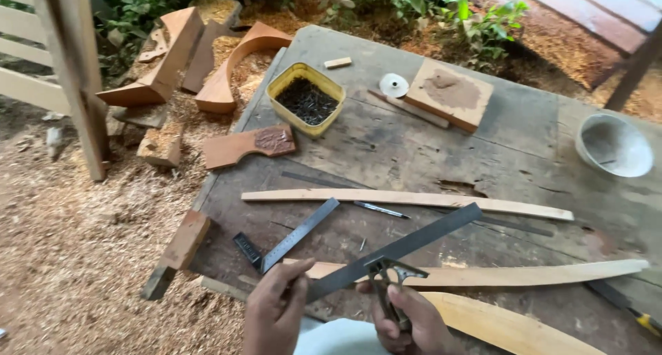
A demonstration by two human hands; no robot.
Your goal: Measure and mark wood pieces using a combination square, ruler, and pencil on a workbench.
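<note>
My left hand [274,307] pinches the near end of a long steel ruler blade [407,244] that slants up to the right over the workbench. My right hand [407,320] grips the metal head [389,279] of this combination square from below. Under the blade lie curved wooden slats: one long thin strip [414,198], one pale strip [524,274] and a wider one [510,327] near my right wrist. A second, smaller try square [293,238] rests just left of the blade.
A yellow tub of dark nails [305,98], a white lid [394,84], a wood block with powder [449,93] and a grey bowl [614,145] sit on the weathered bench [524,148]. A pen [380,209] lies mid-table. Carved wood pieces [231,65] and sawdust cover the ground at left.
</note>
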